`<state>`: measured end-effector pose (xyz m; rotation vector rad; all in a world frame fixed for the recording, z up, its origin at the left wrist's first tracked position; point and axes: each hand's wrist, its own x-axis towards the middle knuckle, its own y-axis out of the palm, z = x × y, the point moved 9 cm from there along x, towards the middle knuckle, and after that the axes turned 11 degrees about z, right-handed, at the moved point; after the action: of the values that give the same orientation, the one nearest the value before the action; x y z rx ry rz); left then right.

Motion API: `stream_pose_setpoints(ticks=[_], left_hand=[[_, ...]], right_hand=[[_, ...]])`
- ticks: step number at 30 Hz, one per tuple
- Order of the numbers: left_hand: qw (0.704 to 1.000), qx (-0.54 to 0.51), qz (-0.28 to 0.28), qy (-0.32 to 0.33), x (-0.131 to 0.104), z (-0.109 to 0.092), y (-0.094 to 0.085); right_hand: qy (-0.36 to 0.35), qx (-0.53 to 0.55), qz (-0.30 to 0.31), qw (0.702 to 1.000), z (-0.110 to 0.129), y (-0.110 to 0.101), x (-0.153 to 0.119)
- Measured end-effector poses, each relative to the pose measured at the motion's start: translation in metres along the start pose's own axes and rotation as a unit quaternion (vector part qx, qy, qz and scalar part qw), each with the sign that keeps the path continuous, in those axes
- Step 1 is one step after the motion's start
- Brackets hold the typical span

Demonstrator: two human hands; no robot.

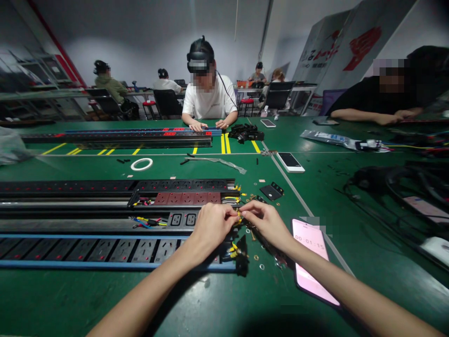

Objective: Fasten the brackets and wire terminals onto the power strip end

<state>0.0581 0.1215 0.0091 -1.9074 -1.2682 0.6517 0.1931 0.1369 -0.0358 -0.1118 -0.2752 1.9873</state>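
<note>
My left hand (pixel 214 223) reaches over the right end of a black power strip (pixel 191 218) with dark sockets. Its thumb and forefinger pinch a yellow wire terminal (pixel 239 216). Fingertip to fingertip with it, my right hand (pixel 265 223) is closed in a pinch at the same spot; what lies between its fingers is too small to make out. Nearer me lies a blue-edged power strip (pixel 140 249), with yellow terminals and a black end piece (pixel 242 256) at its right end. Behind my hands is a strip with brown-red sockets (pixel 187 198).
A phone showing a timer (pixel 312 262) lies beside my right forearm. Washers (pixel 262 267), screws and a black bracket (pixel 272 191) are scattered around. Across the table a person (pixel 209 96) handles another strip. A white ring (pixel 141 164) and a white phone (pixel 291 162) lie between us; cables (pixel 393 196) are at right.
</note>
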Motion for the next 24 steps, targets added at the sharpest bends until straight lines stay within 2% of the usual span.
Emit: stream_pose_setpoints(ticks=[4,7,13,21,24], left_hand=[[0.999,-0.039,0.011,-0.001,0.006,0.0,0.001],[0.999,-0.042,0.019,-0.009,0.01,0.0,-0.001],[0.999,0.027,0.041,0.018,0.008,-0.009,0.0],[0.999,-0.028,0.017,-0.017,0.013,-0.012,0.005],[0.999,-0.019,0.019,-0.028,0.016,-0.013,0.008]], right_hand=[[0.07,0.154,-0.013,0.986,-0.022,0.005,0.0],[0.086,0.21,-0.015,0.974,-0.026,0.009,-0.001],[0.089,0.195,-0.009,0.977,-0.023,0.008,0.002],[0.095,0.148,-0.047,0.983,-0.022,0.005,-0.007],[0.087,0.144,-0.036,0.985,-0.016,0.005,-0.01]])
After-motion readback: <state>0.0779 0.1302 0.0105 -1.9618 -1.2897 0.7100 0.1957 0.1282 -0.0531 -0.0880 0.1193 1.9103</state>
